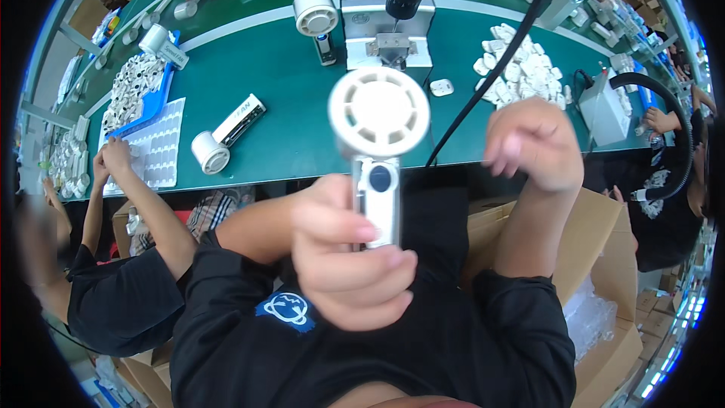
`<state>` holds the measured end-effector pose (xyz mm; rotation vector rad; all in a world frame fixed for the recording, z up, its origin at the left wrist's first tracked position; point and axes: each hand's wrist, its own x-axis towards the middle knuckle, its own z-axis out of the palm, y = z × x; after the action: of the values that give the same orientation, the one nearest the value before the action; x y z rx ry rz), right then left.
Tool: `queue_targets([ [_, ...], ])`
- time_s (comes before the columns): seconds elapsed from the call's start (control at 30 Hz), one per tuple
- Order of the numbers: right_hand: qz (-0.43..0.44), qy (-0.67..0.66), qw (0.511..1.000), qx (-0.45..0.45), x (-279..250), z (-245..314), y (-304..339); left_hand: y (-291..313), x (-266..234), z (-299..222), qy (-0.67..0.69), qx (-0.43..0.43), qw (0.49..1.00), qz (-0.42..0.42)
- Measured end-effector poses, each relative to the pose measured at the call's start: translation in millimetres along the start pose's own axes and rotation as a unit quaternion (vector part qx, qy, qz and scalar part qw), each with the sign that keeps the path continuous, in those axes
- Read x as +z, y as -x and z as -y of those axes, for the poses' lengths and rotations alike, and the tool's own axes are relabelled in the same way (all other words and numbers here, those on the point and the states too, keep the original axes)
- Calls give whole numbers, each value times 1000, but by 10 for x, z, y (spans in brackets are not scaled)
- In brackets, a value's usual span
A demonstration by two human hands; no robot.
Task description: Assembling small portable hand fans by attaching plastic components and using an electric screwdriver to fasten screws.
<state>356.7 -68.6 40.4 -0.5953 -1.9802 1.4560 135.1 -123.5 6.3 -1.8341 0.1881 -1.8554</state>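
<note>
My left hand (351,257) is wrapped round the handle of a white handheld fan (380,113), held upright in front of me above the bench's near edge. Its round head with a slotted grille faces me, and a dark round button sits on the handle. To the right, my right hand (536,143) is raised with its fingers curled in, apart from the fan. Whatever those fingers hold, if anything, is hidden. Behind the fan stands a screwdriving machine (389,49) with a black cylindrical driver. Another handheld fan (315,15) stands at its left side.
A fan with an uncovered handle (226,132) lies on the green bench (279,106). White plastic covers (521,68) are heaped right, one cover (441,88) apart. A black cable (491,79) crosses diagonally. Left, a co-worker's hands (112,159) are near a blue tray (158,98). A cardboard box (604,257) stands beside me.
</note>
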Motion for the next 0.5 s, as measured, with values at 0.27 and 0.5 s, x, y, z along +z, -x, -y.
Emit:
queue_targets([
  [0.27, -11, -298, 954, 44, 701, -9, 86, 160, 406, 313, 21, 88, 996, -25],
  [0.5, -192, -401, 893, -62, 938, -128, 28, -65, 412, 338, 32, -6, 999, 1],
])
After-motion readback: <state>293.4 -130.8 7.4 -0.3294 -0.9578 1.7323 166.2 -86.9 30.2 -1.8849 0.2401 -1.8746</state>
